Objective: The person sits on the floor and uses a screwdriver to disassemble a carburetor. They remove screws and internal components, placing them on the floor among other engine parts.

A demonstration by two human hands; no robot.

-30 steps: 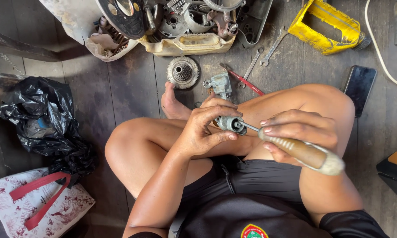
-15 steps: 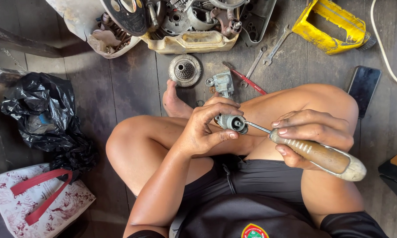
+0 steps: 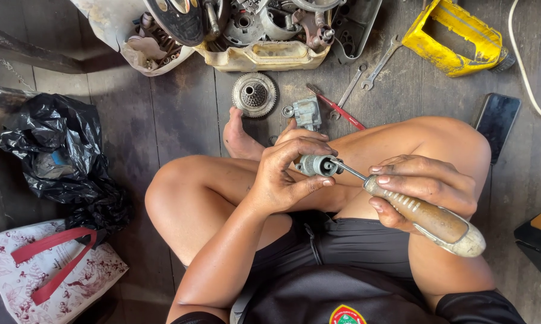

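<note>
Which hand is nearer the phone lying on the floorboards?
Right. The right hand grips the screwdriver just below-left of the phone; the left hand is farther.

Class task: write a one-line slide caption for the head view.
Left hand grips a small metal part while right hand works a wooden-handled screwdriver into it.

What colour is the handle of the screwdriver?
Brown, with a whitish end; the screwdriver handle shows best in the head view.

- Your plank floor (image 3: 180,114) carries a gear (image 3: 254,94), two wrenches (image 3: 366,72) and a red tool (image 3: 336,108).
- Black bag (image 3: 60,156), phone (image 3: 496,123) and yellow case (image 3: 453,39) lie there too.
</note>
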